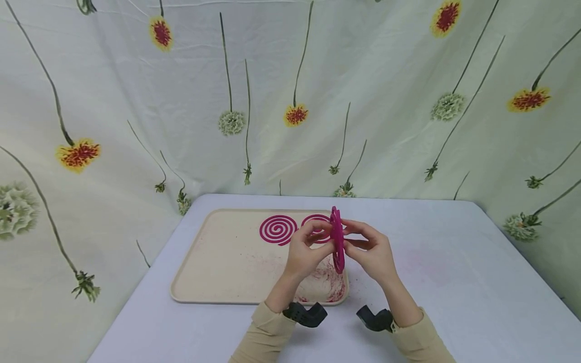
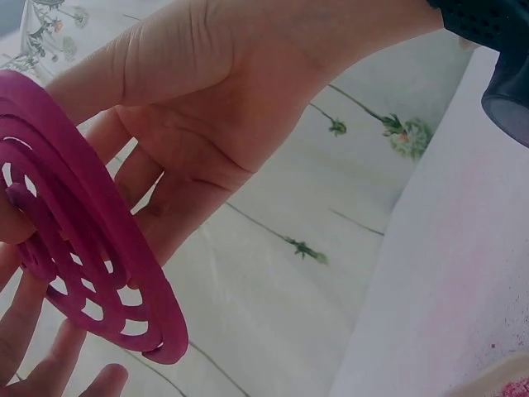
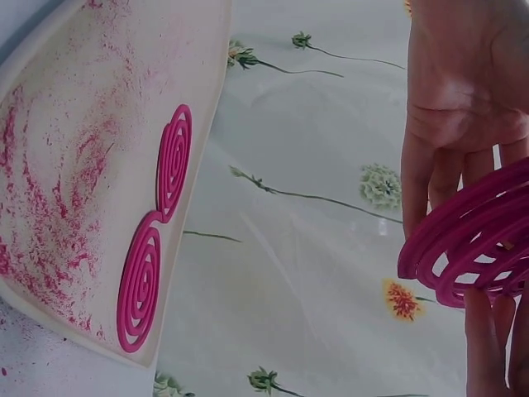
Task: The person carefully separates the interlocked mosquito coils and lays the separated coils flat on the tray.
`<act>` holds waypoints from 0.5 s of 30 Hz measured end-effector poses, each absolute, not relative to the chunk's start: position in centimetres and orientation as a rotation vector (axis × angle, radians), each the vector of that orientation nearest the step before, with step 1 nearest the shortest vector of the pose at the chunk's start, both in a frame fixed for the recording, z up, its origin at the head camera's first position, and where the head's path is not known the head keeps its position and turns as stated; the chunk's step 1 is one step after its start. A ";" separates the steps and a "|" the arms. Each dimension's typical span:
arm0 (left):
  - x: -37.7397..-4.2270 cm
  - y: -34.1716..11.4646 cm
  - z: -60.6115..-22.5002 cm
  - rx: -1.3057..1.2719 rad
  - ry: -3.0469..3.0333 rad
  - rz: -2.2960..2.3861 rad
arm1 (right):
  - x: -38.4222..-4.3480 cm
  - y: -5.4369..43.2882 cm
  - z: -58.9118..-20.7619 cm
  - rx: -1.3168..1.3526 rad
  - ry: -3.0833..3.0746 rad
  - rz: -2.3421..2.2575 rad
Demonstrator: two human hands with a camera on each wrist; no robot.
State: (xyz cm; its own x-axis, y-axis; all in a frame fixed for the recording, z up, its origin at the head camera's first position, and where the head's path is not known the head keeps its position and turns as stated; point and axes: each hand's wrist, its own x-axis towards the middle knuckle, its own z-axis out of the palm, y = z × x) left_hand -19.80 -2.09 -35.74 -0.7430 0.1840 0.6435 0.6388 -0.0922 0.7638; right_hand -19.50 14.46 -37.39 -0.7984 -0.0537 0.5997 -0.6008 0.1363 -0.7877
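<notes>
Both hands hold a magenta mosquito coil [image 1: 338,241] upright and edge-on over the right side of the tray. My left hand [image 1: 305,252] pinches it from the left, and my right hand [image 1: 373,251] pinches it from the right. In the left wrist view the coil [image 2: 99,223] appears as layered, overlapping spiral rings; whether it is one coil or a nested pair, I cannot tell. On the tray [image 1: 218,262] lies a flat magenta coil [image 1: 278,229]. A second one [image 1: 313,218] lies beside it, partly hidden by my left fingers.
Magenta crumbs and powder [image 1: 327,282] cover the tray's near right corner, with some specks on the white table [image 1: 431,302]. A flower-printed cloth [image 1: 272,151] hangs behind the table. Black wrist cameras [image 1: 306,315] sit on both wrists.
</notes>
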 end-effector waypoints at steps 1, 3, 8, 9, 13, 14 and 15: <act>-20.0 -2.1 -36.0 -0.898 -1.851 -1.905 | -19.5 14.5 -37.4 0.629 -1.993 1.702; -20.5 -2.0 -36.6 -0.901 -1.846 -1.912 | -19.5 14.5 -37.4 0.636 -1.997 1.692; -21.3 -1.7 -37.8 -0.902 -1.826 -1.923 | -19.5 14.4 -37.3 0.686 -1.984 1.673; -21.4 -1.6 -38.0 -0.906 -1.820 -1.924 | -19.5 14.4 -37.3 0.699 -1.979 1.670; -21.6 -1.5 -38.3 -0.953 -1.798 -1.930 | -19.5 14.4 -37.2 0.768 -1.955 1.670; -21.6 -1.6 -38.3 -0.965 -1.799 -1.928 | -19.5 14.5 -37.2 0.784 -1.952 1.671; -21.5 -1.6 -38.3 -0.977 -1.802 -1.929 | -19.5 14.5 -37.2 0.803 -1.947 1.674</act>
State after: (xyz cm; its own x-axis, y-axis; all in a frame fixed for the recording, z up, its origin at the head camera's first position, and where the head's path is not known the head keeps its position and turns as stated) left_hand -21.55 -1.60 -38.33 -0.7126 0.2127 0.6685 0.6525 -0.1493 0.7430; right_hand -19.50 14.52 -37.19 -0.7307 -0.1390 0.6684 -0.6817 0.0957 -0.7254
